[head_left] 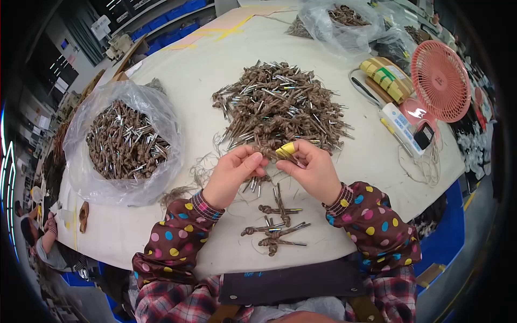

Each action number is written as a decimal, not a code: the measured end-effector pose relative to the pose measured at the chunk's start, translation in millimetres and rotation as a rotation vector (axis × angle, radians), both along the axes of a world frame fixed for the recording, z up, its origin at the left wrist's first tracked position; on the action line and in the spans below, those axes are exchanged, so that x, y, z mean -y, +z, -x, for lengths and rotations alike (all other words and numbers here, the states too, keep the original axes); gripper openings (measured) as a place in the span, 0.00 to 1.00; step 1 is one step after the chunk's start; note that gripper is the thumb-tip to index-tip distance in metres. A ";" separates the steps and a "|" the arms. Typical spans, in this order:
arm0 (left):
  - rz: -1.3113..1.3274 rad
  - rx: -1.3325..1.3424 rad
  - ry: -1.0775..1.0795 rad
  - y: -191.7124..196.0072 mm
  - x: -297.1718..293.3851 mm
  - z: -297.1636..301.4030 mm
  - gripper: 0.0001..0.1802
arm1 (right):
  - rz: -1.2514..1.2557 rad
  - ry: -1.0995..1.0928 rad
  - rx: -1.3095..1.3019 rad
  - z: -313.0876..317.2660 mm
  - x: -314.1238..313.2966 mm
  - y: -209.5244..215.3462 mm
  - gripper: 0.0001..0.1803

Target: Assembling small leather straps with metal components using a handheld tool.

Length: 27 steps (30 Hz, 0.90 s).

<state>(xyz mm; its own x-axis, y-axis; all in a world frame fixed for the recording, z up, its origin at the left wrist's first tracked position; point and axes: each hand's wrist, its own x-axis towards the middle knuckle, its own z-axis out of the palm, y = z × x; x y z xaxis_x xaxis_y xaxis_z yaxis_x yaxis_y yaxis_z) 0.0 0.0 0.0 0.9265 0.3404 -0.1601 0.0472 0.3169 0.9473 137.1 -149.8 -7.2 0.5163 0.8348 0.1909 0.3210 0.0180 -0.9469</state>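
Note:
My left hand [232, 173] and my right hand [314, 168] meet in front of a large heap of knotted brown cords [280, 102] with silvery metal tips. Between the fingertips of both hands is a knotted brown cord [266, 153], partly hidden by the fingers. Both hands are closed in a pinch on it. A yellow wrap [286, 149] shows around my right index finger. Below the hands, several loose knotted cords [274, 232] lie on the pale tabletop [226, 245]. A few metal tips [253, 185] show just under my left hand.
An open clear plastic bag [167, 183] full of similar cords stands at left, with loose fibres [200, 171] beside it. At right are a pink fan [440, 81], a white power strip [401, 128] with cables, and a yellow-taped bundle [385, 81]. More plastic bags [318, 21] stand far back.

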 end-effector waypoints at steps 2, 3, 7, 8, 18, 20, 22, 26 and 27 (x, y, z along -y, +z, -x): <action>-0.073 0.011 0.068 -6.3 0.4 1.3 0.12 | 0.094 0.010 0.038 1.9 1.3 5.6 0.10; -0.075 0.012 0.061 -6.3 -1.7 0.0 0.12 | 0.093 0.002 0.038 0.9 -0.3 2.5 0.10; -0.570 -0.036 0.110 1.0 -16.2 0.2 0.08 | -0.124 0.031 -0.312 -5.8 -4.9 -6.0 0.10; -0.911 -0.068 0.170 3.9 -21.3 1.6 0.07 | -0.123 0.042 -0.355 -7.5 -4.7 -5.9 0.10; -1.682 0.236 0.235 37.6 0.2 6.8 0.19 | -0.040 -0.071 0.058 -6.3 0.1 -14.0 0.12; -1.741 0.229 0.244 31.8 3.6 4.8 0.19 | 0.063 -0.095 0.197 -2.1 2.9 -3.0 0.12; -1.803 0.224 0.247 25.6 1.6 5.4 0.20 | 0.025 -0.099 0.268 0.7 3.6 -0.1 0.12; -1.810 0.280 0.273 18.6 -2.6 4.5 0.14 | -0.017 -0.108 0.359 3.5 3.6 0.4 0.12; -1.816 0.306 0.293 18.4 -3.0 4.0 0.13 | -0.016 -0.108 0.358 3.7 3.5 0.2 0.12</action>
